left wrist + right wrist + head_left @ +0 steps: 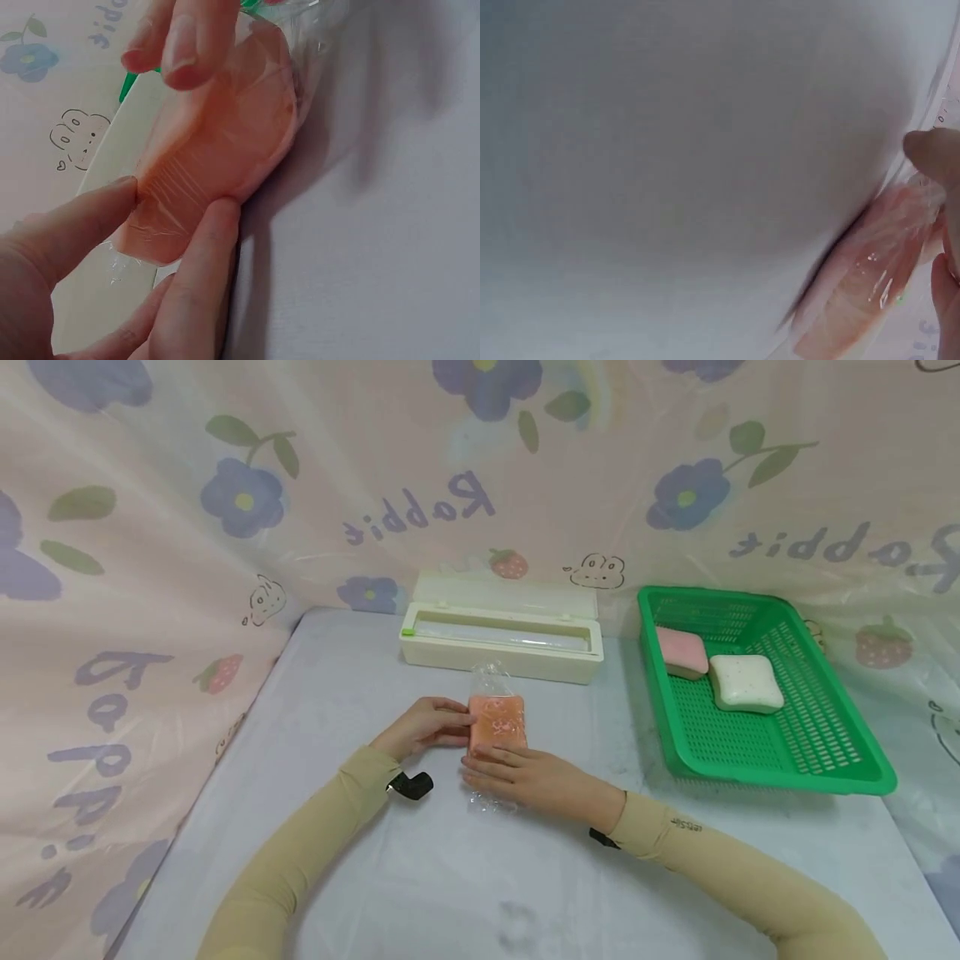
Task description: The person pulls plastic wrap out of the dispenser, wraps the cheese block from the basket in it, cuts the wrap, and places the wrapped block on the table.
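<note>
An orange soap bar [497,720] lies on the table, wrapped in clear plastic film [491,677] that sticks out past its far and near ends. My left hand [426,727] touches the bar's left side with extended fingers; in the left wrist view the fingertips [223,214] press against wrinkled film there. Across the near end of the bar rests my right hand [536,779], its straight fingers lying over the film. The right wrist view catches only part of this hand, beside the wrapped bar [855,292] at the right edge.
Behind the bar stands a white film dispenser box [498,656], lid raised, with a roll inside and a green slider [408,632] at its left end. To the right, a green basket [780,781] holds a pink soap bar [682,652] and a speckled white one [746,683].
</note>
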Tool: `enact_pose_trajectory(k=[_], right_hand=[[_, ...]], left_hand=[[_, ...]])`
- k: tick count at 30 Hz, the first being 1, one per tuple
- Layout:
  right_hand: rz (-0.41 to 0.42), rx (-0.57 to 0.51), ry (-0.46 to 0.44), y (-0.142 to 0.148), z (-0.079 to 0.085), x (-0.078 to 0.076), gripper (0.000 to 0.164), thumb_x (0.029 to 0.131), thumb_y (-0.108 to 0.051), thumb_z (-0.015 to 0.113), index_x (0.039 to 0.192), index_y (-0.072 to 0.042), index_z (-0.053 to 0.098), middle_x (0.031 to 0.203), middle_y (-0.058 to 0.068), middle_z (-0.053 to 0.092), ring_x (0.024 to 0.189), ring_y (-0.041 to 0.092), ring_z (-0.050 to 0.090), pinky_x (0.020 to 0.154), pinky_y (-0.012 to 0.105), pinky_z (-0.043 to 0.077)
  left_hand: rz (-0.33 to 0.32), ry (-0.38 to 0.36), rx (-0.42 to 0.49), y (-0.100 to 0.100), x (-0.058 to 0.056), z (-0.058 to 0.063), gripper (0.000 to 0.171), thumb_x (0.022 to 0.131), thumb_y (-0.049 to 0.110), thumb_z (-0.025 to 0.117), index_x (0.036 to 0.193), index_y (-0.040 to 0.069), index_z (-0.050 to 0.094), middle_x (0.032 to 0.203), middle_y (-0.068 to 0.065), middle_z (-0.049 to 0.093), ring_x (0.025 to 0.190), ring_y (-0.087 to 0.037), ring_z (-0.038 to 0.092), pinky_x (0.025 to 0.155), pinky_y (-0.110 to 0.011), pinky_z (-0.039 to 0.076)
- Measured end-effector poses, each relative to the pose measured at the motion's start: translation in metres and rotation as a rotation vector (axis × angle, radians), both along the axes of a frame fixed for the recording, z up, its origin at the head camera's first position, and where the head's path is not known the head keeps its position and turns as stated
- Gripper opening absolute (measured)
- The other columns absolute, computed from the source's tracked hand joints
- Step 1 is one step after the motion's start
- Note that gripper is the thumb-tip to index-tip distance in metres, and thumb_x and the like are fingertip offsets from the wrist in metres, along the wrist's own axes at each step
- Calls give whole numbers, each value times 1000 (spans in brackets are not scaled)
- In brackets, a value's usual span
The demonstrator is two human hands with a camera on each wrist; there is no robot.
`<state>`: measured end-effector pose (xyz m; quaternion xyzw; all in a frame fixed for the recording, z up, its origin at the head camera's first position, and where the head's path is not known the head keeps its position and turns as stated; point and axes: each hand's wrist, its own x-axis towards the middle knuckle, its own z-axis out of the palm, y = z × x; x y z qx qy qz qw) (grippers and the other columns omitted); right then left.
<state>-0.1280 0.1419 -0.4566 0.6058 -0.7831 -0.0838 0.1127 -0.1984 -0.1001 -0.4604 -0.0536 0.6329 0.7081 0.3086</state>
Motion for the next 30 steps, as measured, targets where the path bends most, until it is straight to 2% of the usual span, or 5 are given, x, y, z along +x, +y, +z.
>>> enact_pose_trajectory(k=[10,18,20,26,30], right_hand=[[23,-70,-88,-5,3,1,52,94,-19,63,141,-8,47,148,9,40,138,25,31,112,35,27],[6,-472,-410,-7,-5,-6,32,85,-1,70,116,-7,68,129,12,54,121,24,48,100,31,43],[-37,-565,-491,-8,-5,-9,26,87,-2,68,113,-6,69,122,11,56,113,21,51,94,30,46],[-303,-743,-752,-10,5,-16,14,88,-6,69,101,-9,73,99,-3,65,82,10,54,68,24,49],[-427,-804,-885,-12,15,-24,12,85,-5,72,97,-5,73,89,-1,70,71,10,56,61,24,50]], left_hand=[[5,0,-5,0,3,-4,42,89,3,67,124,-12,50,114,-24,60,97,-28,65,84,-36,55],[23,-8,16,1,6,-6,42,87,1,68,124,-11,50,113,-24,60,94,-28,66,82,-37,55],[22,-2,23,1,5,-7,41,88,0,67,124,-11,50,113,-24,61,94,-29,66,82,-37,55],[13,27,12,1,4,-4,41,88,-2,66,125,-10,50,111,-23,63,94,-27,66,82,-38,55],[3,28,24,1,3,0,42,88,-5,65,126,-10,49,111,-23,64,93,-27,67,83,-39,55]])
